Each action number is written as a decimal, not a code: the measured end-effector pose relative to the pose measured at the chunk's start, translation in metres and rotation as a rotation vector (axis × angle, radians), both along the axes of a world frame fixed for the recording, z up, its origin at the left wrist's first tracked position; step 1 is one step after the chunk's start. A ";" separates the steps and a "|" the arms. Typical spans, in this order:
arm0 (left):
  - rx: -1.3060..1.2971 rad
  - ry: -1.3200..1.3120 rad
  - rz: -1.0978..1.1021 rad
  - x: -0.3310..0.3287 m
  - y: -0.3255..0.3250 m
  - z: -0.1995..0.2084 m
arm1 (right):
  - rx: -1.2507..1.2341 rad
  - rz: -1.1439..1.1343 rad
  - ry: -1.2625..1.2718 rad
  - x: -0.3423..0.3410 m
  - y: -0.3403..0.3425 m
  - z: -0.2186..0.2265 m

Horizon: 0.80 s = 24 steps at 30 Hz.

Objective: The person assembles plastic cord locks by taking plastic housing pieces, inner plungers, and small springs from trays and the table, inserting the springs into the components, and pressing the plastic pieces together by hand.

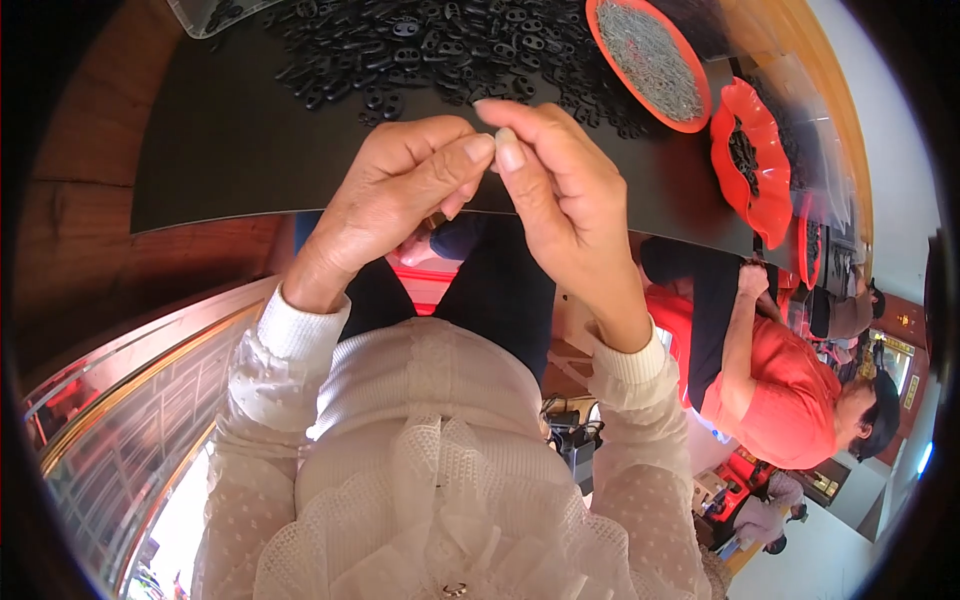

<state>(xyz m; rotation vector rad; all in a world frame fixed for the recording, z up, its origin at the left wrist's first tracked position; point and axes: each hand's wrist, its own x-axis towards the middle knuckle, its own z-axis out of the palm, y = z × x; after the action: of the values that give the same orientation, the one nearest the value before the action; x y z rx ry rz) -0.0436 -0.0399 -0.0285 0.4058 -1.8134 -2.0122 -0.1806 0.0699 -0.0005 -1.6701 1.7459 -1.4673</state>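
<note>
My landmark is the heap of small black pieces (430, 50), many with two holes, spread loose on the dark worktop (240, 130). I suspect it lies open like that so single pieces come up easily. Both hands are on the heap's near side, above the worktop's edge, perhaps for a short reach.

The left hand (415, 175) has its thumb pressed against its curled fingers; the right hand (565, 190) brings its thumb tip up to the left thumb's, its index finger arched above, apart from the thumb. Tips meeting like this suggest a fine two-handed pinch, but I cannot tell what, if anything, is between them.

Just right of the heap I see an orange-red oval bowl (688, 127) full of thin silvery metal bits (650, 65); being shallow and wide, it probably keeps them from scattering. Farther right and nearer the wearer, a wavy-rimmed red dish (770, 215) holds small dark pieces (743, 160), too small for me to identify. Left of the heap, a clear container (192, 32), partly out of view, has more black pieces inside.
</note>
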 end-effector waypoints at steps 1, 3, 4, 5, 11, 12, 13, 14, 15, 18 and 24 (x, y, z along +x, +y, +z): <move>0.000 0.001 -0.002 -0.001 0.000 0.000 | -0.080 0.030 0.080 -0.002 -0.003 -0.005; 0.068 0.062 0.013 -0.001 0.000 -0.002 | -0.162 0.062 0.159 -0.002 -0.004 -0.009; 0.067 0.061 0.014 -0.001 0.000 -0.001 | -0.164 0.049 0.169 0.000 -0.003 -0.009; 0.057 0.057 0.018 -0.002 0.002 0.000 | -0.164 0.035 0.179 0.002 -0.001 -0.010; 0.013 0.022 0.027 -0.001 0.004 -0.001 | -0.101 -0.052 0.198 0.011 0.009 -0.008; -0.027 0.010 0.018 -0.001 0.004 -0.002 | -0.101 -0.052 0.200 0.013 0.010 -0.009; -0.026 0.012 0.018 -0.001 0.003 -0.001 | -0.091 -0.084 0.176 0.014 0.011 -0.009; -0.041 0.004 0.018 -0.001 0.003 -0.001 | -0.082 -0.115 0.151 0.016 0.012 -0.010; -0.056 -0.003 0.019 -0.001 0.004 0.000 | -0.082 -0.113 0.152 0.018 0.013 -0.011; -0.042 0.051 0.014 0.000 0.007 -0.001 | -0.027 -0.152 0.014 0.021 0.013 -0.014; -0.067 -0.020 0.012 0.001 0.008 0.002 | 0.179 -0.197 -0.212 0.019 0.017 -0.004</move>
<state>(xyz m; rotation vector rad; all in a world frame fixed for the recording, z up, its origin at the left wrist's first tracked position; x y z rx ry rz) -0.0424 -0.0319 -0.0262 0.4170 -1.8807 -1.9396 -0.1616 0.0864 -0.0040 -1.2368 1.9015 -1.4592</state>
